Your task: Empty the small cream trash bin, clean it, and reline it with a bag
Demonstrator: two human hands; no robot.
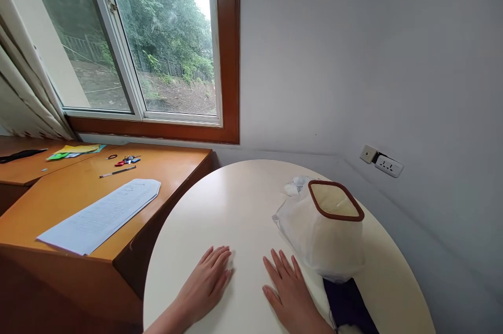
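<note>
My left hand (207,282) lies on the round cream table (220,203), fingers stretched out and close together, holding nothing. Palm down a little to the right, my right hand (290,292) has its fingers spread and is also without anything in it. Just beyond it stands a cream bin-like container (338,250) with a brown rounded-square rim (336,217). Thin translucent plastic (293,218) surrounds or hangs beside the container; its exact fit is unclear. Dark purple cloth (349,302) lies in front of the container, beside my right wrist, partly cut off by the frame.
An orange-brown desk (184,166) stands to the left, bearing printed papers (106,213), a pen (117,172), keys (129,160) and coloured papers (74,151). A window (168,35) and curtain (23,82) are behind it. Wall sockets (389,165) sit at the right.
</note>
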